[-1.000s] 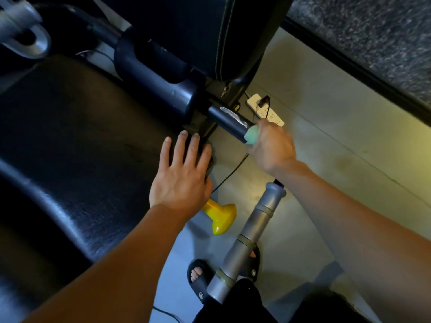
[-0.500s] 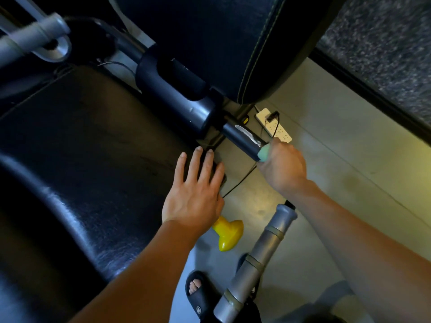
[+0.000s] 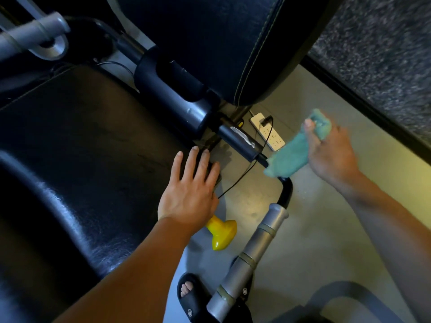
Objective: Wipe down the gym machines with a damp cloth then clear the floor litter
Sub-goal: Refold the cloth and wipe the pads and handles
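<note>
Now the right hand (image 3: 331,150) pinches the teal cloth (image 3: 291,155), its hanging end just beside the black bar (image 3: 238,142), which runs away leftward; the left hand (image 3: 189,194) rests flat, fingers straight, on the seat pad (image 3: 81,148).

Motion blur smears the right hand (image 3: 331,150) and the teal cloth (image 3: 296,148) it grips; the left hand (image 3: 189,194) hides part of the yellow dumbbell (image 3: 221,234); the grey handle (image 3: 247,259) covers one sandal; the frame's edge crops the black seat pad (image 3: 70,159) and backrest (image 3: 210,43).
</note>
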